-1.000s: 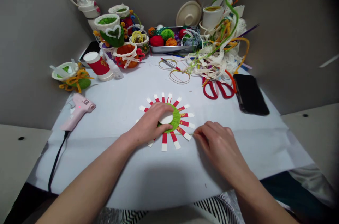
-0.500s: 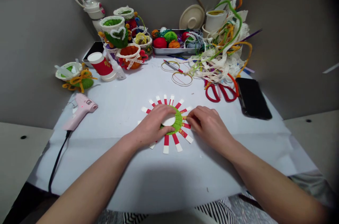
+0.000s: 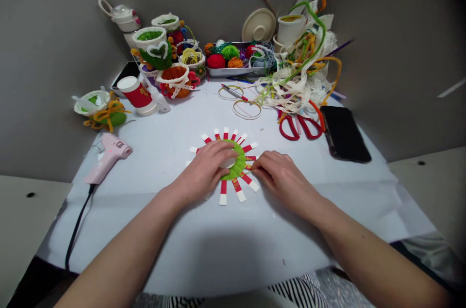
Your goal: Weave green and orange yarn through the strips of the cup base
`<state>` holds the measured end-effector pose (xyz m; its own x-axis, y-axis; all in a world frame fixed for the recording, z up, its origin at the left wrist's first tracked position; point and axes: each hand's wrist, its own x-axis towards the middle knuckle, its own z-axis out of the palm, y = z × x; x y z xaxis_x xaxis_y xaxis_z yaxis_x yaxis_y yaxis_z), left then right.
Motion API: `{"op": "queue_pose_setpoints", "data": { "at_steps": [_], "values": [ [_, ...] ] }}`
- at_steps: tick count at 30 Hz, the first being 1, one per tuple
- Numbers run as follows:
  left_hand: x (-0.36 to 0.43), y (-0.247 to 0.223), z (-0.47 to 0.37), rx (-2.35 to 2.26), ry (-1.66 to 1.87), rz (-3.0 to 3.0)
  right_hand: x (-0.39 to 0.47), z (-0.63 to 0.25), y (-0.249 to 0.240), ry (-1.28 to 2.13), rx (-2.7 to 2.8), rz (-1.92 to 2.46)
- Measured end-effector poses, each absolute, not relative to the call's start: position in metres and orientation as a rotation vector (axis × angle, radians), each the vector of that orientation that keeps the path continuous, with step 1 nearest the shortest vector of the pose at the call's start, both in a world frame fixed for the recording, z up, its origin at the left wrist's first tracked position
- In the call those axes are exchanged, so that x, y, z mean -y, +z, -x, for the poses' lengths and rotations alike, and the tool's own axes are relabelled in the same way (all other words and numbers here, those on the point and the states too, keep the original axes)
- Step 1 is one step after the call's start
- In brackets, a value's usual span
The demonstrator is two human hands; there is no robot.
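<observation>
A red-and-white paper cup (image 3: pixel 223 186) cut into strips lies splayed flat like a sun on the table. Green yarn (image 3: pixel 239 162) is wound in a ring round its white base. My left hand (image 3: pixel 204 170) lies over the left part, thumb and fingers gripping the ring and hiding several strips. At the right edge, my right hand (image 3: pixel 278 172) is closed in a pinch by the strip ends. A thin green strand appears to run from the ring into its fingertips, though the grip itself is mostly hidden.
A pink glue gun (image 3: pixel 109 155) with a black cord lies left. Red-handled scissors (image 3: pixel 300 127) and a phone (image 3: pixel 345 133) lie right. Behind stand decorated yarn cups (image 3: pixel 174 80), a red paper cup (image 3: pixel 136 94), a tray (image 3: pixel 236 72) of yarn balls, and tangled lace (image 3: pixel 291 85).
The splayed cup has turned clockwise under my left hand, its gold-marked strips now lower right. My right hand stays pinched at its right edge. The whole view has shifted slightly.
</observation>
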<state>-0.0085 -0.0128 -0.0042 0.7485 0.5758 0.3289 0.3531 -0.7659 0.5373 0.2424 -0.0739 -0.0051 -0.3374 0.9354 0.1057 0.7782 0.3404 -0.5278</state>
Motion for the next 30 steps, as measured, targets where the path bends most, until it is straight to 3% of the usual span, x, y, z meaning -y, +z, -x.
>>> {"op": "queue_pose_setpoints", "data": {
  "at_steps": [21,30],
  "values": [
    [0.0168,-0.0108,0.0083,-0.657,0.412,-2.616,0.0735,-0.2428,-0.0071,0.538,2.146,1.583],
    [0.0202,-0.0073,0.0049,-0.674,0.502,-2.576,0.0751,-0.2436,-0.0028,0.560,2.144,1.570]
  ]
}}
